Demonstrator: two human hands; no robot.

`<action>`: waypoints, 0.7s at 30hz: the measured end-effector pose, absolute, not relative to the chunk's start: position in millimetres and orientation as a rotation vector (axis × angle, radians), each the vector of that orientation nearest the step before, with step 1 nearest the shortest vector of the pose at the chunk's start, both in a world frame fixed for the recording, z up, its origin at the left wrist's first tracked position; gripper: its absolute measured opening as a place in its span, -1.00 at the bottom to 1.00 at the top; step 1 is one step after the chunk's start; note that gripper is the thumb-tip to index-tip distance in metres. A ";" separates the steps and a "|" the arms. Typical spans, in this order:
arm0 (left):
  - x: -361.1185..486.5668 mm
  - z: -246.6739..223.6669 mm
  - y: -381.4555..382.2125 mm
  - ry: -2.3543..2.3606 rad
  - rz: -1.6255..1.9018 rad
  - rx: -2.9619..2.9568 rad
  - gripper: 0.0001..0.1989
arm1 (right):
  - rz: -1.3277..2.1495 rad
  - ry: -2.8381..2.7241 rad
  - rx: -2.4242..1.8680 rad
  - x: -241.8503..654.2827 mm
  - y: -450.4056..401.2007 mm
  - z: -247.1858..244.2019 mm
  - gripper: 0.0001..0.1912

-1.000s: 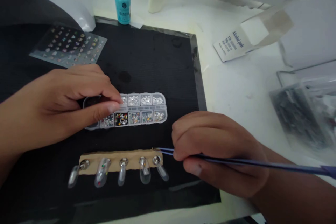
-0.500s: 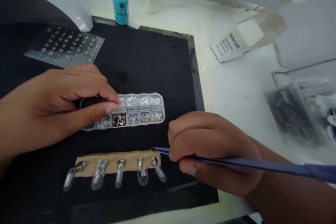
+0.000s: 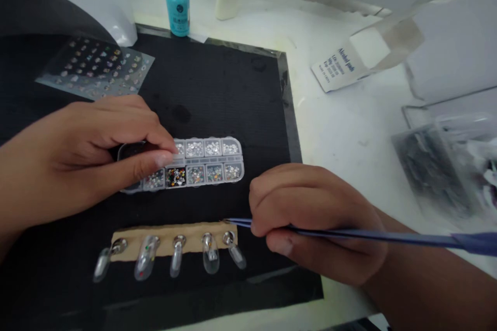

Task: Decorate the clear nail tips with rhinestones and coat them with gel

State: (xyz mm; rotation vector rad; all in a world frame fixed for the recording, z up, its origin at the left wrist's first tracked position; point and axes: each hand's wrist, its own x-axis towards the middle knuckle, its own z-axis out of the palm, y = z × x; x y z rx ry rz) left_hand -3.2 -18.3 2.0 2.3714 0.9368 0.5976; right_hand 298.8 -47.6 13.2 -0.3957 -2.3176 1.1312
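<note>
As left hand point(image 3: 104, 152) pinches gem case point(image 3: 212, 160), right hand point(image 3: 316, 217) holds tweezers point(image 3: 407, 238)

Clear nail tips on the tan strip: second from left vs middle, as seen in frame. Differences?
Size: the second nail tip from the left is wider than the middle nail tip.
Decoration: the second carries red, green and yellow specks; the middle shows no coloured ones.
Pose: the second slants left toward its lower end; the middle runs nearly straight down.
Shared: both clear, extending past the tan strip's lower edge.
</note>
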 end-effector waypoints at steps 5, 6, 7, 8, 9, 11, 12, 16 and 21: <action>-4.2 2.8 -19.0 0.938 0.582 2.369 -0.84 | 1.151 -2.312 -0.497 298.6 -55.1 20.0 -0.78; -4.1 2.9 -18.9 0.941 0.584 2.369 -0.84 | 1.155 -2.304 -0.539 298.5 -57.3 21.4 -0.78; -4.0 3.0 -18.8 0.940 0.587 2.370 -0.84 | 1.164 -2.290 -0.575 298.3 -59.1 22.5 -0.77; -3.7 3.0 -18.6 0.939 0.591 2.369 -0.84 | 1.176 -2.272 -0.601 298.2 -60.6 23.3 -0.77; -3.3 3.0 -18.5 0.940 0.594 2.367 -0.85 | 1.187 -2.254 -0.616 298.1 -61.5 23.9 -0.77; -2.2 2.8 -18.4 0.937 0.603 2.363 -0.86 | 1.198 -2.236 -0.618 298.0 -61.9 24.1 -0.77; -1.7 2.7 -18.4 0.938 0.603 2.364 -0.87 | 1.199 -2.235 -0.610 298.1 -61.5 24.0 -0.77; -1.0 2.6 -18.6 0.936 0.587 2.369 -0.85 | 1.198 -2.260 -0.598 298.4 -60.1 23.4 -0.81; -3.2 3.4 -18.0 0.932 0.580 2.379 -0.84 | 1.144 -2.269 -0.645 298.3 -62.3 24.8 -0.81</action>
